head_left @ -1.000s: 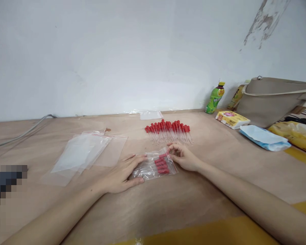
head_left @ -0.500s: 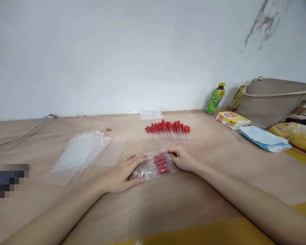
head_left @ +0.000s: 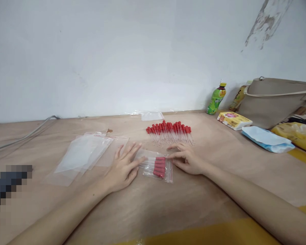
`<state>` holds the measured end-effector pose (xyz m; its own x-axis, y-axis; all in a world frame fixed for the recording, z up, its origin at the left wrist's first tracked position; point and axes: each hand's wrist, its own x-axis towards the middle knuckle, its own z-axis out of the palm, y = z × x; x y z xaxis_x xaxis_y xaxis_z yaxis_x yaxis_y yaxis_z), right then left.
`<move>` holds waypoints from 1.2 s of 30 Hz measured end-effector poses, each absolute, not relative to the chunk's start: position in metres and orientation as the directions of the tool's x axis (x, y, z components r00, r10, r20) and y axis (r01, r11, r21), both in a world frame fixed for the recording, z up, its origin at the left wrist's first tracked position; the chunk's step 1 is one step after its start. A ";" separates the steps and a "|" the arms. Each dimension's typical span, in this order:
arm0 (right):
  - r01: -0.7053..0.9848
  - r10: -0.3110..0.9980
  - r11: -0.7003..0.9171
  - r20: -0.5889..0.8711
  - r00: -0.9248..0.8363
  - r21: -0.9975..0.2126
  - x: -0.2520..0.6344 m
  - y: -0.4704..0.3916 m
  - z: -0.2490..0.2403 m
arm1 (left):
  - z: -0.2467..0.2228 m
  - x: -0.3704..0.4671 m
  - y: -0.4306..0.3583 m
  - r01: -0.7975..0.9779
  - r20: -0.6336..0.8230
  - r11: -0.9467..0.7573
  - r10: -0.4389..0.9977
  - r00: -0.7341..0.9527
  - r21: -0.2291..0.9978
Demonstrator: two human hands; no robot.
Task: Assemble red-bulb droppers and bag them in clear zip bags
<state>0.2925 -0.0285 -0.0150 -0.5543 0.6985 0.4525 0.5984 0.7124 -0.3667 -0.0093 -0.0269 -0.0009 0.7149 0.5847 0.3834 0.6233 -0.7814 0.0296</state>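
A clear zip bag [head_left: 159,166] with several red-capped droppers inside lies flat on the brown table covering [head_left: 142,211], its red-lined edge to the right. My left hand [head_left: 124,166] is spread at the bag's left side, with fingertips touching it. At the right edge, my right hand [head_left: 187,159] has its fingers apart, one fingertip at the bag. Behind them lies a row of loose red-capped droppers [head_left: 169,131]. To the left, several clear bags [head_left: 84,154] overlap in a fanned pile.
Against the wall lies a small clear bag [head_left: 152,116]. A green bottle [head_left: 216,98], a yellow tissue pack [head_left: 234,120], a blue-white packet [head_left: 267,139], a grey handbag [head_left: 272,102] and a yellow package [head_left: 298,136] occupy the right. A grey cable [head_left: 28,135] runs at left.
The bag has turned slightly and lies flatter, its right end nearer me. My left fingers have lifted and spread at its left side. My right hand has let go of the zip edge and opened.
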 end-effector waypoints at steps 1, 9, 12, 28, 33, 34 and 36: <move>0.593 0.684 0.726 0.445 -0.577 -0.347 0.292 -0.030 -0.014 | -0.003 -0.009 -0.025 0.669 0.439 -0.743 0.610 0.660 0.026; 0.537 0.555 0.824 0.439 -0.707 -0.178 0.271 -0.043 -0.008 | 0.005 0.017 -0.056 0.632 0.342 -0.725 0.687 0.641 0.274; 0.527 0.528 0.839 0.437 -0.728 -0.136 0.265 -0.047 -0.010 | 0.006 0.028 -0.072 0.663 0.290 -0.738 0.667 0.686 0.130; 0.536 0.598 0.800 0.433 -0.674 -0.271 0.268 -0.045 -0.014 | 0.014 0.000 -0.003 0.646 0.123 -0.763 0.643 0.756 0.024; 0.526 0.595 0.802 0.455 -0.663 -0.283 0.268 -0.045 -0.015 | 0.013 -0.006 0.035 0.690 0.129 -0.724 0.684 0.718 0.003; 0.524 0.593 0.804 0.458 -0.662 -0.282 0.268 -0.045 -0.015 | 0.012 -0.007 0.041 0.698 0.136 -0.716 0.691 0.710 -0.009; 0.522 0.589 0.806 0.464 -0.661 -0.279 0.268 -0.044 -0.016 | 0.011 -0.012 0.046 0.702 0.166 -0.710 0.688 0.707 -0.045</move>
